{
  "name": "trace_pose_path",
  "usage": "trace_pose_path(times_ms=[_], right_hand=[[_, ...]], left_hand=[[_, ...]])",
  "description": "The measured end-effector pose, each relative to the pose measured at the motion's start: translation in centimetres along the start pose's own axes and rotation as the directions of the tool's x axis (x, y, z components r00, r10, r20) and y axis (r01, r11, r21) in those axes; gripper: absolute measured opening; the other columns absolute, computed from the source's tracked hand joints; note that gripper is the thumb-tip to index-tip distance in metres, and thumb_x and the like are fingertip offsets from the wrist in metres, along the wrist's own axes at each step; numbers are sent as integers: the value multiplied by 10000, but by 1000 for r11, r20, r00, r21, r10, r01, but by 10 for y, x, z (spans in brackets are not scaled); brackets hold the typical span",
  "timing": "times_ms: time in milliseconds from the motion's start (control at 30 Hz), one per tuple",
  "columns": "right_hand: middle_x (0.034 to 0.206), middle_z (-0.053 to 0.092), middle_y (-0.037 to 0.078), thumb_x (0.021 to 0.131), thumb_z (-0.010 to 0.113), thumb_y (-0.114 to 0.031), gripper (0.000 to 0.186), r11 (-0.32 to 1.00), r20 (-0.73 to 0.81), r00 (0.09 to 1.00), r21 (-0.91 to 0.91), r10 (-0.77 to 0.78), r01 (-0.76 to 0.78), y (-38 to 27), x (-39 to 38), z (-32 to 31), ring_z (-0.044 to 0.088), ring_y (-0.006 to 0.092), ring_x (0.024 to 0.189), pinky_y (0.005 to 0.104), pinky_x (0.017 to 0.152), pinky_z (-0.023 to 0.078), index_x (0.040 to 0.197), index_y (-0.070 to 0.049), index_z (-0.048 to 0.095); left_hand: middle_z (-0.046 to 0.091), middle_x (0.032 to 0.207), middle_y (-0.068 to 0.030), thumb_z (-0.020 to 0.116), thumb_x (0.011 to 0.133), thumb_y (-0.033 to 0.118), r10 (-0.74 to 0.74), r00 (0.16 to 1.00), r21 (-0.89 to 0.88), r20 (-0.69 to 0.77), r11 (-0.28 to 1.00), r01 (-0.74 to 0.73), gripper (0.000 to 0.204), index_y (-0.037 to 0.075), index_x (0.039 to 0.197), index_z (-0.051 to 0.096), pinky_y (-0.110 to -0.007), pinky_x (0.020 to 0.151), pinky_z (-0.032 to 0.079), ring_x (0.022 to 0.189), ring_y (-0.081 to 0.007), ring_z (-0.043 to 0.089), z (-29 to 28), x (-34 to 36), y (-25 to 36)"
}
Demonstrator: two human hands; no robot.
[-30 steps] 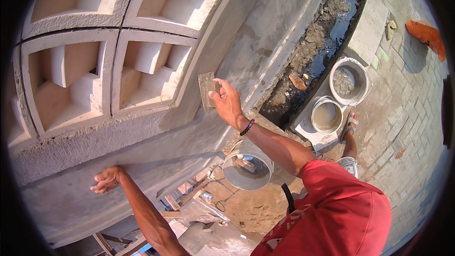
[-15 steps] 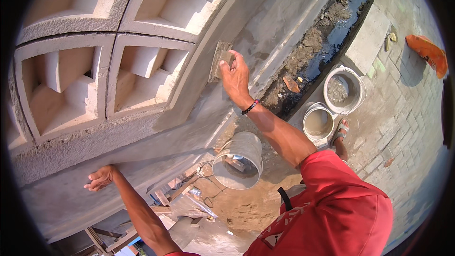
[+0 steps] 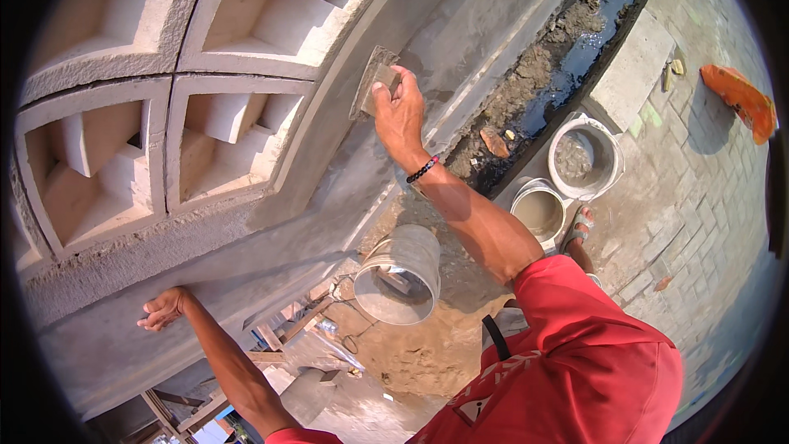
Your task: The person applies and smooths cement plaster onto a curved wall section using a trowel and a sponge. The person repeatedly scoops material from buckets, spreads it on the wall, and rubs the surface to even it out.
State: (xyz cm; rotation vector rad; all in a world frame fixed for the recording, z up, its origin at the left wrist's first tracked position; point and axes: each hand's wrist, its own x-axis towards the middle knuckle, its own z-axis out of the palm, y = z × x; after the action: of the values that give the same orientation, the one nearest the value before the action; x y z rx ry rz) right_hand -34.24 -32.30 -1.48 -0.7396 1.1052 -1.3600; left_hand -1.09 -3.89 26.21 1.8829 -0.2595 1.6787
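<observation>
My right hand (image 3: pixel 400 119) is closed around a flat plastering float (image 3: pixel 370 86) with a grip block on its back. The float lies against the smooth grey plaster band (image 3: pixel 329 136) beside the ventilation blocks. A dark beaded bracelet circles that wrist. Lower down, my left hand (image 3: pixel 164 310) is close to the grey wall (image 3: pixel 222 279) below the ledge. Its fingers are loosely curled, with nothing visible in them; whether it touches the wall I cannot tell. Cream ventilation blocks (image 3: pixel 160 144) with slanted inner fins fill the upper left.
A ditch with dark water (image 3: pixel 567 74) runs along the wall's foot. Two pails, one with grey mix (image 3: pixel 612 168) and one with cloudy liquid (image 3: pixel 538 212), stand by my sandalled foot (image 3: pixel 579 226). A larger bucket (image 3: pixel 399 242) tilts near sand (image 3: pixel 411 349). An orange object (image 3: pixel 740 103) lies on paving.
My right hand has slid the float along the plaster band, upward in the picture. The view has shifted slightly. My left hand keeps nearly the same place and curl.
</observation>
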Motion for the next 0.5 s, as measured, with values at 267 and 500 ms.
trace_pose_path(times_ms=[267, 500], right_hand=[[699, 520, -2, 870, 604, -125, 375, 995, 70, 995, 52, 76, -80, -10, 7, -51, 477, 84, 571, 253, 545, 434, 1201, 31, 523], [761, 591, 111, 863, 597, -149, 411, 997, 49, 999, -74, 18, -14, 13, -19, 8, 591, 240, 681, 379, 687, 480, 1214, 29, 479]], left_hand=[[299, 1396, -293, 347, 949, 369, -32, 999, 50, -14, 998, 33, 631, -60, 1408, 288, -511, 1018, 330, 1282, -418, 346, -13, 18, 4], [291, 1384, -312, 335, 946, 399, -19, 1000, 48, 15, 999, 19, 659, -69, 1406, 280, -511, 1022, 318, 1277, -426, 327, -2, 2, -2]])
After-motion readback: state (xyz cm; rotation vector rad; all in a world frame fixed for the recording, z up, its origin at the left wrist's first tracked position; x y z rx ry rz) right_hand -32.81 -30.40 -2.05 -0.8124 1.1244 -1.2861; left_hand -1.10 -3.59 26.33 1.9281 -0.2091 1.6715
